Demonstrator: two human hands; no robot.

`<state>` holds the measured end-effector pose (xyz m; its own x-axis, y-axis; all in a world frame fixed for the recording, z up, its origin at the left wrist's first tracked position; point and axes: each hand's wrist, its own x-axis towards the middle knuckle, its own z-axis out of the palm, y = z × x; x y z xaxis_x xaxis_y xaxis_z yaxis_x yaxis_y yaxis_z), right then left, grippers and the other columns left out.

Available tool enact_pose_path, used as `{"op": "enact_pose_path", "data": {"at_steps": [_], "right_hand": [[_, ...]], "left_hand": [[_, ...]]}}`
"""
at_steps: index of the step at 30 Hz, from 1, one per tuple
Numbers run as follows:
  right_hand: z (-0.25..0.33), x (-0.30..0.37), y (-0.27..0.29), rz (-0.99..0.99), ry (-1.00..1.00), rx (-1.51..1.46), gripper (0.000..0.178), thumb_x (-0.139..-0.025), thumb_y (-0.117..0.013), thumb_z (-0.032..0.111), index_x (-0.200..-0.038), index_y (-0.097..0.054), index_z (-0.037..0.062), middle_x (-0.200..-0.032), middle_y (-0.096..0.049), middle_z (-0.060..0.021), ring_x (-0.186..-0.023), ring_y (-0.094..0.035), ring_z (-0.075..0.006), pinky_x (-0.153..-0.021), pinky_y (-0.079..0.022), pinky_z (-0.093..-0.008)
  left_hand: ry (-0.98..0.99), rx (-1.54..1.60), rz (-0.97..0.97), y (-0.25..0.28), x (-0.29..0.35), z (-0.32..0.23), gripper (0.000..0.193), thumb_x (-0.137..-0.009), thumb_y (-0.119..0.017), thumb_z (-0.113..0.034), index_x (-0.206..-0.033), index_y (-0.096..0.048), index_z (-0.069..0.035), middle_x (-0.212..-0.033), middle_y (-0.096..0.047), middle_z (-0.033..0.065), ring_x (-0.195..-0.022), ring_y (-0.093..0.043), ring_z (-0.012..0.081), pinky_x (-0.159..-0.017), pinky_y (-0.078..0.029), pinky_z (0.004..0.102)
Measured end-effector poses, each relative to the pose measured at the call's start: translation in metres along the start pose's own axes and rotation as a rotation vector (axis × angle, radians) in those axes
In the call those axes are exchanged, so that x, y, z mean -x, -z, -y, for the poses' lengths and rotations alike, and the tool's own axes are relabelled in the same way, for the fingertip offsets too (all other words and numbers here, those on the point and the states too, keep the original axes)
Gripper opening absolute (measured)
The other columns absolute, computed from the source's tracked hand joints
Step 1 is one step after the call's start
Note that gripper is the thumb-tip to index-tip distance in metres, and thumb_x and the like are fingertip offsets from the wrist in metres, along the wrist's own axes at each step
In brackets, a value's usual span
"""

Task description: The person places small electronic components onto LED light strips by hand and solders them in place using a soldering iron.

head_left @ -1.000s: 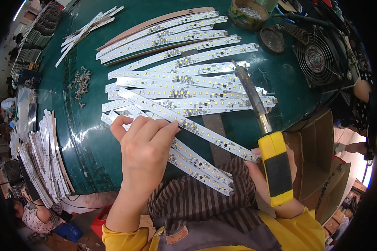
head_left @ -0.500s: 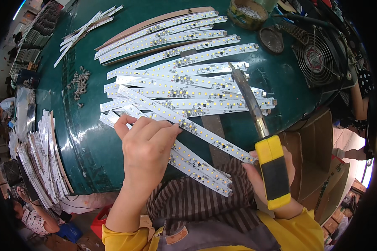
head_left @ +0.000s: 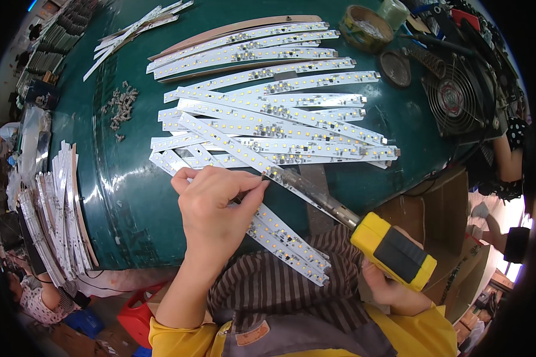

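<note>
One light strip, white and dotted with small lamps, lies aslant at the centre, running from eleven toward four o'clock across other strips. The left hand comes in from eight o'clock; its thumb and finger are pinched together on a small dark piece at the strip's near edge, too small to identify. The right hand, between four and five o'clock, is wrapped around the yellow-and-black handle of a soldering iron. The iron's metal end lies over the strip, pointing at those fingertips; contact cannot be told.

Toward half past five, two more strips reach over the striped apron. Toward twelve spreads a loose pile of strips, with a neater row beyond. On the green table, small bits lie at ten o'clock, a round tub at one and a fan at two.
</note>
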<state>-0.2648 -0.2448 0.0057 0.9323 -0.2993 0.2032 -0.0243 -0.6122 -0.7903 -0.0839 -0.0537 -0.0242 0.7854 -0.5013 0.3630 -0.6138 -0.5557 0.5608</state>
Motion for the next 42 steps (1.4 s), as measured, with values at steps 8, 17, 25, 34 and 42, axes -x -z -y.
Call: {"op": "enact_pose_path", "data": {"at_steps": [8,17,25,34,42], "right_hand": [[-0.006,0.001,-0.004,0.042,0.067,0.021,0.024,-0.064,-0.075,0.005,-0.088,-0.072,0.0057,-0.084,-0.068,-0.0098,-0.069,-0.067,-0.0283,-0.058,-0.054,-0.0337],[-0.008,-0.001,-0.005,0.062,0.087,0.038,0.024,-0.064,-0.075,0.006,-0.087,-0.071,0.0057,-0.082,-0.068,-0.0095,-0.068,-0.067,-0.0291,-0.057,-0.053,-0.0356],[-0.014,0.02,-0.007,0.034,0.0,0.002,0.024,-0.064,-0.073,0.006,-0.088,-0.071,0.0061,-0.081,-0.066,-0.0094,-0.067,-0.066,-0.0288,-0.059,-0.053,-0.0345],[-0.005,0.005,-0.008,-0.065,-0.132,0.06,0.032,-0.073,-0.081,0.01,-0.099,-0.063,0.0039,-0.092,-0.065,-0.0113,-0.081,-0.063,-0.0258,-0.072,-0.05,-0.0335],[-0.018,0.016,-0.013,-0.027,-0.281,0.435,0.043,-0.07,-0.081,0.007,-0.106,-0.058,0.0015,-0.098,-0.063,-0.0142,-0.091,-0.063,-0.0315,-0.081,-0.049,-0.0362]], "left_hand": [[-0.043,0.028,-0.021,0.0,-0.001,0.003,0.012,-0.07,-0.081,-0.007,-0.073,-0.069,-0.011,-0.071,-0.068,-0.0036,-0.067,-0.061,0.0147,-0.079,-0.033,0.036],[-0.047,0.014,-0.009,0.001,0.0,0.005,0.012,-0.07,-0.08,-0.007,-0.074,-0.069,-0.011,-0.071,-0.067,-0.0028,-0.069,-0.061,0.0155,-0.079,-0.032,0.0373],[-0.042,0.001,-0.019,0.0,-0.001,0.003,0.012,-0.069,-0.081,-0.005,-0.074,-0.072,-0.012,-0.075,-0.072,-0.0043,-0.067,-0.061,0.0112,-0.079,-0.033,0.0335],[-0.033,0.0,-0.035,0.002,0.0,0.003,0.015,-0.068,-0.083,-0.006,-0.074,-0.072,-0.013,-0.076,-0.072,-0.0041,-0.069,-0.063,0.0116,-0.079,-0.034,0.0342],[-0.026,0.006,-0.039,0.001,0.003,0.004,0.015,-0.069,-0.083,-0.009,-0.078,-0.072,-0.014,-0.077,-0.071,-0.005,-0.072,-0.063,0.012,-0.08,-0.033,0.0344]]}}
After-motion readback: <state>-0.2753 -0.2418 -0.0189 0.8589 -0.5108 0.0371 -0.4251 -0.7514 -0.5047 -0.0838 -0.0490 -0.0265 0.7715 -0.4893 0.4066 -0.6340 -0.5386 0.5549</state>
